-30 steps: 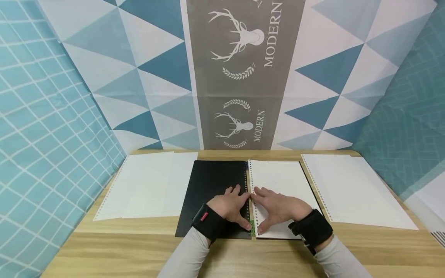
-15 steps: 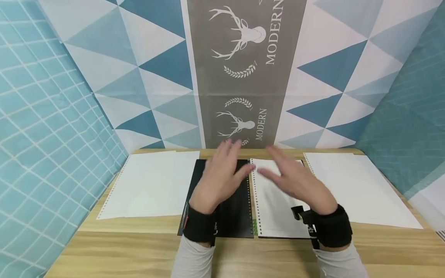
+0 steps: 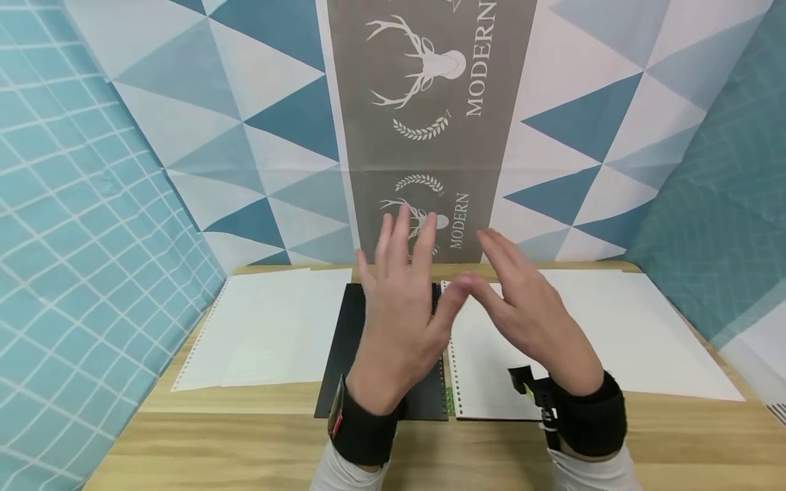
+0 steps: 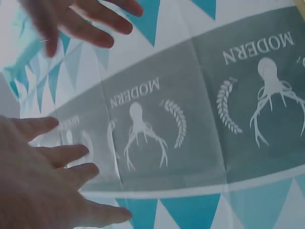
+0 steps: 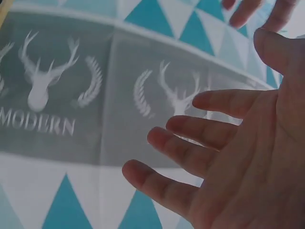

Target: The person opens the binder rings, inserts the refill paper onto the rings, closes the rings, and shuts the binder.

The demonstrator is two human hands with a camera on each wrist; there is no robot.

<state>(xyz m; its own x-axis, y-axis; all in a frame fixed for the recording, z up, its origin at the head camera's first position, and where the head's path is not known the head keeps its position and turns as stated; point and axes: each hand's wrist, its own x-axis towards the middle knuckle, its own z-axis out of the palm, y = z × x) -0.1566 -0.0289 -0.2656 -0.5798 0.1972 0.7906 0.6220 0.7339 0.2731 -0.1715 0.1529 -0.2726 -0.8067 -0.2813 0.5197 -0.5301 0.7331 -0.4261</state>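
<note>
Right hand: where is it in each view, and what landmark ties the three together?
Head: right hand, right of centre.
Left wrist: right hand, top left, partly cut off.
Right wrist: right hand, lower right, palm showing.
Shared landmark: the grey MODERN deer panel.

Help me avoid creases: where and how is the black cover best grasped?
Probably pinch the black cover by its near left corner, coming from the near side: it lies flat, that corner juts nearer than the white sheets beside it, and the right edge is punched.
</note>
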